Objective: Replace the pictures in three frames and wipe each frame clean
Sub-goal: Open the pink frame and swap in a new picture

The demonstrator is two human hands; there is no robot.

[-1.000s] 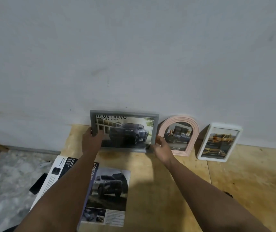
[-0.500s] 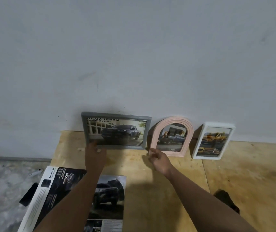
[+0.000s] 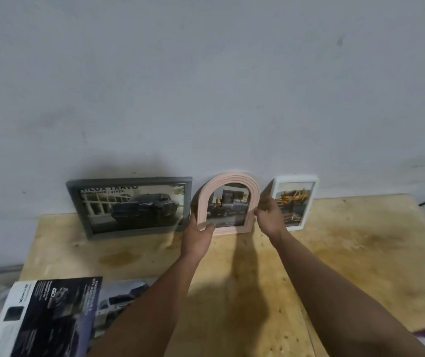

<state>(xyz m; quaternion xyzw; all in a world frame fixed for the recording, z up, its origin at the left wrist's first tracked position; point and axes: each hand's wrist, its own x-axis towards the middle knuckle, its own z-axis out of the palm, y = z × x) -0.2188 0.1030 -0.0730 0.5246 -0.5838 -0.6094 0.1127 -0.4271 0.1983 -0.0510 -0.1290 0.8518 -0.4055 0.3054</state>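
Pink arched frame (image 3: 228, 203): left hand (image 3: 197, 237), right hand (image 3: 270, 215) grip side edges.

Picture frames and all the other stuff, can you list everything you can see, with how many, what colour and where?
grey frame: one, grey, leans on the wall at the left, holds a dark truck picture.
arched frame: one, pink, in the middle against the wall, held on both sides.
white frame: one, white, at the right against the wall, holds a yellow vehicle picture.
brochures: at least two printed sheets, dark with white edges, lying at the near left.
board: one, pale wood, under the frames.
wall: one, pale grey, behind everything.
left hand: one, its grip on the arched frame's lower left edge.
right hand: one, its grip on the arched frame's right edge.
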